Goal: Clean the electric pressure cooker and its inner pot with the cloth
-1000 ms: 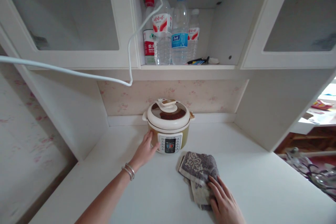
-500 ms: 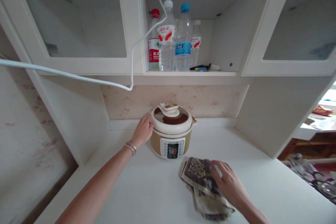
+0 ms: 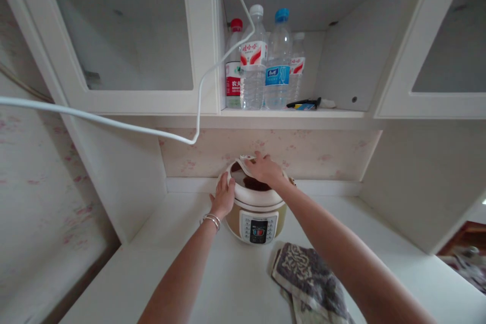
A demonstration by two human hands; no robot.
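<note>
A round electric cooker [image 3: 233, 215] with a cream lid, a brown lid window and a dark front display stands against the back wall of the counter. My left hand [image 3: 223, 196], with bangles at the wrist, rests against the left side of its lid, fingers extended and thumb apart. Over the top of the lid lies my right hand [image 3: 265, 168], fingers stretched out across the lid's handle and hiding most of it. In front of the cooker, below my right forearm, a folded dark grey and beige patterned cloth [image 3: 304, 268] lies on the white counter [image 3: 231, 283].
Several plastic bottles [image 3: 253, 81] stand on the open shelf [image 3: 292, 114] above, beside small dark items [image 3: 306, 104]. A white cable [image 3: 152, 132] hangs across the upper left. Glass-fronted cabinet doors [image 3: 205, 96] flank the shelf. Side panels [image 3: 410, 182] border the counter.
My right hand has let go of the cloth and moved up onto the cooker's lid. My left hand stays at the lid's left side. The view has shifted slightly.
</note>
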